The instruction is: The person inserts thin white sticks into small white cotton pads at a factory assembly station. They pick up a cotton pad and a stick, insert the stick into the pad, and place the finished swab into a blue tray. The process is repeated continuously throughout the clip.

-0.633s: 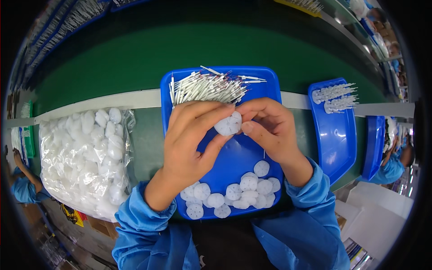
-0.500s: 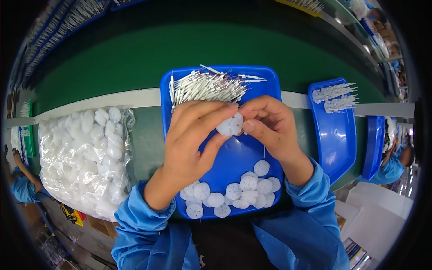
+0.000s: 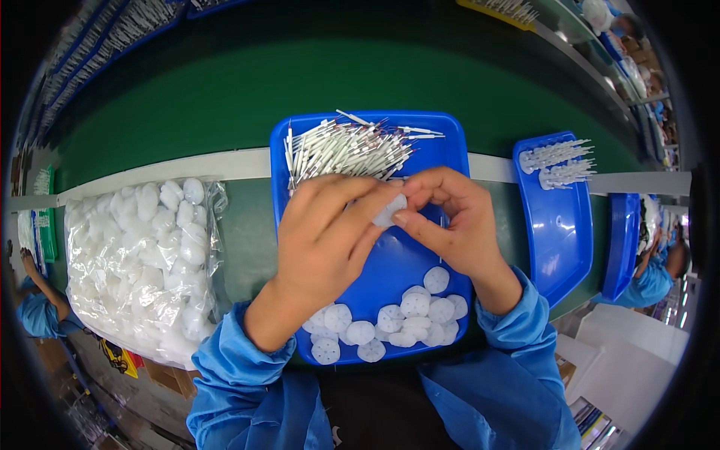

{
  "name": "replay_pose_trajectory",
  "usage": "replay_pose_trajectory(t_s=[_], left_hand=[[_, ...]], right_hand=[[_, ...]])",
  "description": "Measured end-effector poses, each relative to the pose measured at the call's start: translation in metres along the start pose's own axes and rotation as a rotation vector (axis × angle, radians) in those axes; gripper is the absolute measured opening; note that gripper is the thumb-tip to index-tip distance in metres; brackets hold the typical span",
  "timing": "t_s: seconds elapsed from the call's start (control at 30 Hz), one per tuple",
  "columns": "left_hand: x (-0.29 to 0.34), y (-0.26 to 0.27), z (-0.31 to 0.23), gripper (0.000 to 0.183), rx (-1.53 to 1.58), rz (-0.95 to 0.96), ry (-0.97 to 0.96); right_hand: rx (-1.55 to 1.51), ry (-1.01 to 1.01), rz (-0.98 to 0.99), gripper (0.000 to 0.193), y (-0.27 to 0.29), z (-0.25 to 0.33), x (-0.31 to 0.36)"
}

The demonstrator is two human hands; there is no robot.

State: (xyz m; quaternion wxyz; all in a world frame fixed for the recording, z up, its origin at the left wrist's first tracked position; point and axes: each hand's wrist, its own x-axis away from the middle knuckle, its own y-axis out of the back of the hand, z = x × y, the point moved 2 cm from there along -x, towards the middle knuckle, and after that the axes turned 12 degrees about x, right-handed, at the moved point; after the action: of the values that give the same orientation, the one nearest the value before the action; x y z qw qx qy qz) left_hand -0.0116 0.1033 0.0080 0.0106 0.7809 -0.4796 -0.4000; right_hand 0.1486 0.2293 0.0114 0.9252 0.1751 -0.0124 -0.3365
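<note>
Above the middle of a blue tray (image 3: 382, 277), a small translucent white disc (image 3: 388, 212) is held between my two hands. My left hand (image 3: 322, 236) is closed, its fingers and thumb pinching the disc from the left. On the right, my right hand (image 3: 456, 225) pinches at the disc's right edge with thumb and forefinger; whether a thin part is also in these fingers is hidden. A heap of thin white sticks (image 3: 349, 146) with reddish ends fills the tray's far part. Loose white discs with small holes (image 3: 405, 319) lie in its near part.
A clear plastic bag of white discs (image 3: 142, 262) lies left of the tray. To the right, another blue tray (image 3: 559, 232) carries discs with several sticks standing in them (image 3: 559, 161). More stick-filled trays (image 3: 112, 56) stand far left. Co-workers' blue sleeves (image 3: 649, 289) show at both sides.
The disc has turned from nearly facing up to a tilted, more edge-on angle. Both hands have shifted slightly, with my right fingers now closer over its edge.
</note>
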Motion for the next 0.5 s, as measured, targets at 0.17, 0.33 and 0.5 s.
replay_pose_trajectory(t_s=[0.17,0.33,0.5], left_hand=[[-0.004,0.002,-0.008,0.055,0.067,0.041,-0.025],[-0.001,0.012,0.005,0.038,0.275,-0.164,0.164],[0.01,0.014,0.017,0.036,0.445,-0.185,0.391]], right_hand=[[0.006,-0.072,0.024,0.022,0.014,0.004,0.01],[0.882,0.394,-0.027,0.025,0.024,0.009,0.008],[1.266,0.287,0.061,0.045,0.0,0.02,0.017]])
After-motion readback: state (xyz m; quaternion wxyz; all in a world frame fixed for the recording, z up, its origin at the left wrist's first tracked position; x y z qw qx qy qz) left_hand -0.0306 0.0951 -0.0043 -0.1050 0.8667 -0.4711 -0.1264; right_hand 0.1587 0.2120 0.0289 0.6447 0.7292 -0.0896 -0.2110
